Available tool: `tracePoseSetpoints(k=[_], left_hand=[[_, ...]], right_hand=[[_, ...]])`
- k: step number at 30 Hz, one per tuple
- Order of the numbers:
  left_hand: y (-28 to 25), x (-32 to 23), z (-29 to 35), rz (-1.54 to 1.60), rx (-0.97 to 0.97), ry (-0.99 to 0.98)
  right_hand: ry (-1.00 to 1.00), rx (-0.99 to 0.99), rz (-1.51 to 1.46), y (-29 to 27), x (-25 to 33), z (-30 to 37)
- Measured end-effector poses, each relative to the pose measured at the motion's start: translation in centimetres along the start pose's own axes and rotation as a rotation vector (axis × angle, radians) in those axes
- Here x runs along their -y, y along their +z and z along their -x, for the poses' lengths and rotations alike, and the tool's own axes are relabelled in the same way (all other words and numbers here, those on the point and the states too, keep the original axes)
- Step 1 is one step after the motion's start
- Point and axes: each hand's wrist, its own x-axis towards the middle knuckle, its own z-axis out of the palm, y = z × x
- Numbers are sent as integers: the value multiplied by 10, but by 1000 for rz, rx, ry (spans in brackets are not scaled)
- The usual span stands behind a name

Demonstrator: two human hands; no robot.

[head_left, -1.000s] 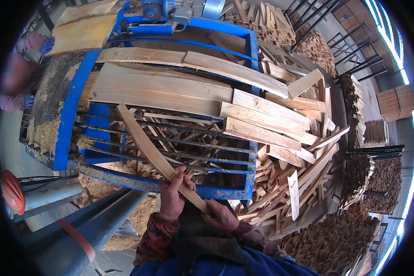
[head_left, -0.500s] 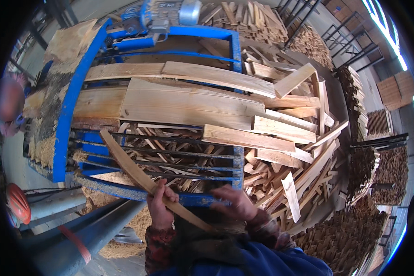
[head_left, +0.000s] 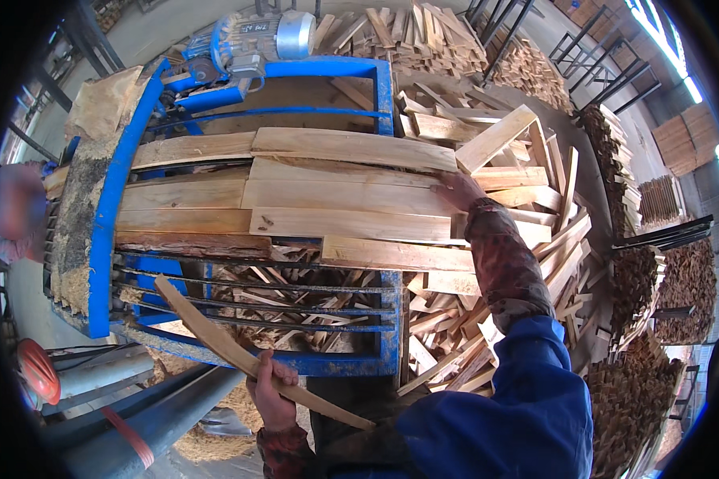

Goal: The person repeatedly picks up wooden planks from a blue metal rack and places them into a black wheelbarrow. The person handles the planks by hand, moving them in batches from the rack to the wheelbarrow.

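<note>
My left hand (head_left: 273, 393) is closed round a long, slightly curved wooden strip (head_left: 208, 331), which slants over the near edge of a blue machine frame (head_left: 319, 366). The strip's lower end points toward my body. Farther off, my right hand (head_left: 460, 191) reaches out to the right end of the wooden boards on the frame. Its fingers look stretched over the end of a wide pale board (head_left: 335, 191); their tips are hard to make out. Close to that hand lie another pale board (head_left: 351, 224) and a shorter board (head_left: 399, 254).
A loose heap of offcuts (head_left: 551, 231) lies right of the frame, with more under its black bars (head_left: 295, 307). A motor (head_left: 256, 38) sits at the far side. Another person (head_left: 14, 207) stands at the far left. Stacked wood (head_left: 635, 399) rises at the right.
My right hand has moved from near my body, away and to the right, onto the board ends. My left hand still holds the strip. The view has shifted slightly.
</note>
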Motion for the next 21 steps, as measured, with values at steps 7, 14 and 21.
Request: tracePoseSetpoints(k=[7,14,21], left_hand=[[-14,9,7,10,-113,17],[-5,3,6,19,-90,74],[-4,3,-7,71,0,83]], right_hand=[[-88,21,9,-11,-20,-2],[-227,-366,338,-112,60,54],[-78,-435,135,-163,37,143]])
